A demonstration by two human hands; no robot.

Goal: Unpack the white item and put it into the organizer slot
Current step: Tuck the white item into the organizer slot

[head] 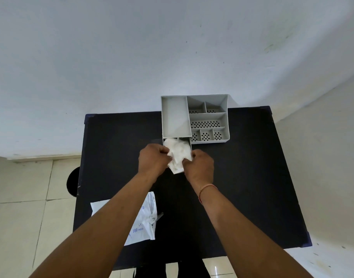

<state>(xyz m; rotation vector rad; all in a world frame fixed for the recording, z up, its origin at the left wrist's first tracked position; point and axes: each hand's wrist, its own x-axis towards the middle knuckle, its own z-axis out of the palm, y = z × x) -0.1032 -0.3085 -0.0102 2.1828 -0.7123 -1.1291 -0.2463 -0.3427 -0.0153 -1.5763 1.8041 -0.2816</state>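
A crumpled white item (178,153) is held between both hands at the front of the grey organizer (225,117). Its upper part lies in the open front slot (189,141), its lower part hangs out toward me. My left hand (153,159) pinches its left edge. My right hand (200,167) grips its right side; a thin orange band is on that wrist. The organizer stands at the far edge of the black table (252,177), with one long plain compartment and several perforated ones.
An opened white plastic package (144,223) with blue print lies on the table's near left, partly under my left forearm. A dark round object (72,183) sits on the tiled floor left of the table. A white wall is behind.
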